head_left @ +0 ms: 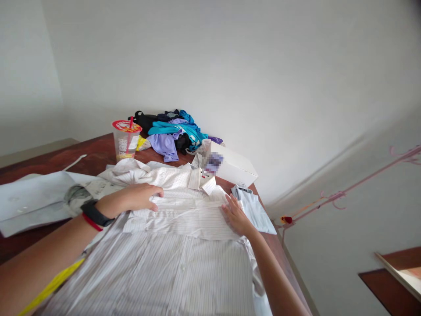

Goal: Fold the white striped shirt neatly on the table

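A white striped button-up shirt (197, 267) lies spread over the table, its collar (204, 182) toward the far side. One sleeve is laid crosswise over the chest. My left hand (140, 198) rests at the left end of that sleeve, thumb and fingers apart. Flat on the sleeve's right end is my right hand (237, 215), its fingers spread. Neither hand grips the cloth. A black band and a red cord circle my left wrist.
Behind the shirt stand a plastic cup (126, 142) with a straw, a heap of clothes (177, 129) and a white box (235, 166). Folded pale blue cloth (255, 208) lies at the right edge. White paper-like sheets (36, 197) cover the left. A pink rack (338, 195) stands beyond.
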A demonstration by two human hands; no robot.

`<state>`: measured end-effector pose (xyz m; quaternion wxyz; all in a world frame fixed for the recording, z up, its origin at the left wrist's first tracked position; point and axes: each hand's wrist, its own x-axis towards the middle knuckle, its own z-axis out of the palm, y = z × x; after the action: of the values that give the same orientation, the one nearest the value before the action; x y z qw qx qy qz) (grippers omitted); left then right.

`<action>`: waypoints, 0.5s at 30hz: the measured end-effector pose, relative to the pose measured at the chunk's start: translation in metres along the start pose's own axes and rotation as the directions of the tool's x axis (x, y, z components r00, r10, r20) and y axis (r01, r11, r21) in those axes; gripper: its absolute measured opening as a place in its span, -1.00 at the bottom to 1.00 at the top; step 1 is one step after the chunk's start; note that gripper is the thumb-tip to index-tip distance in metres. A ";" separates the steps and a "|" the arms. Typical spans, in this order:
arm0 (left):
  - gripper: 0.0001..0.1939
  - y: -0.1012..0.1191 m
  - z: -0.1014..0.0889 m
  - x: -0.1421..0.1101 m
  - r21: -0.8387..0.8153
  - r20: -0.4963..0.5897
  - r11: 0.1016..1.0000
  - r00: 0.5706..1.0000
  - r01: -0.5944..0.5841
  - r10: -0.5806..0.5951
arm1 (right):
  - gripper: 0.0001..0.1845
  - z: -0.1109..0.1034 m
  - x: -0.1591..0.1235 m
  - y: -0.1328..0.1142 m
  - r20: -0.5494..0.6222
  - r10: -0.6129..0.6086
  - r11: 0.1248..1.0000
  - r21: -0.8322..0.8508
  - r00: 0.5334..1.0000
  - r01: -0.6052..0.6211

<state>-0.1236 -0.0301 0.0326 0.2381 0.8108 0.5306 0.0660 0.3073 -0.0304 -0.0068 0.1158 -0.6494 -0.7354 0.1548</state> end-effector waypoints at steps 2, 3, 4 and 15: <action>-0.60 -0.001 0.000 0.000 -0.023 -0.001 1.000 1.000 0.007 -0.007 | -0.14 0.015 0.005 0.014 -0.006 0.069 0.997 -0.030 0.998 -0.070; -0.60 -0.002 0.000 0.000 -0.032 -0.003 0.999 1.000 0.004 -0.004 | -0.15 0.022 0.006 0.022 -0.012 0.092 0.995 -0.034 0.996 -0.092; -0.61 -0.004 0.001 0.001 -0.039 -0.006 0.999 1.000 0.003 -0.004 | -0.16 0.028 0.006 0.030 -0.021 0.103 0.994 -0.035 0.995 -0.103; -0.59 -0.011 -0.022 0.007 -0.084 -0.299 0.980 0.934 0.179 -0.197 | -0.14 0.041 0.005 0.049 -0.078 0.059 0.995 -0.070 0.995 -0.065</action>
<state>-0.1373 -0.0136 0.0459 0.1807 0.7294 0.6341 0.1825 0.3367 -0.0230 -0.0638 0.1154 -0.6812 -0.7150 0.1068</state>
